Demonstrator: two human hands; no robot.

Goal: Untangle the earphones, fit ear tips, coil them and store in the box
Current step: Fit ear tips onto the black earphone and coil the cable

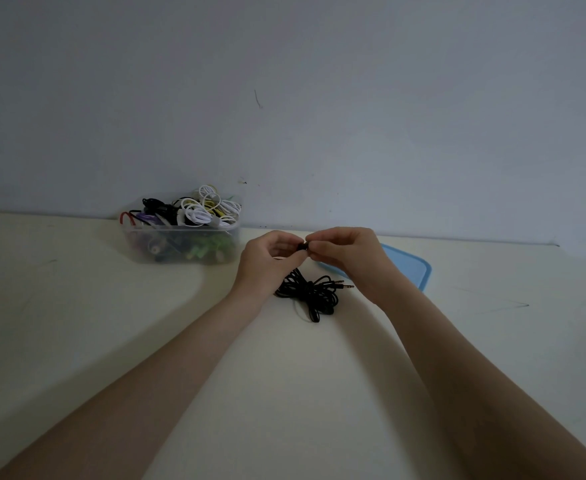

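Note:
A tangle of black earphone cable (310,292) lies on the pale table, its gold plugs (345,284) pointing right. Above it my left hand (269,256) and my right hand (345,252) meet fingertip to fingertip, both pinching a small black earbud (302,247) between them. Whether an ear tip is on it is too small to tell. The cable runs up from the pile toward my left hand. At the back left stands the clear plastic box (180,245), filled with several coiled earphones in white, yellow, black, red and green.
A light blue lid (411,268) lies flat behind my right hand, partly hidden by it. The wall rises just behind the box, at the table's far edge (457,240).

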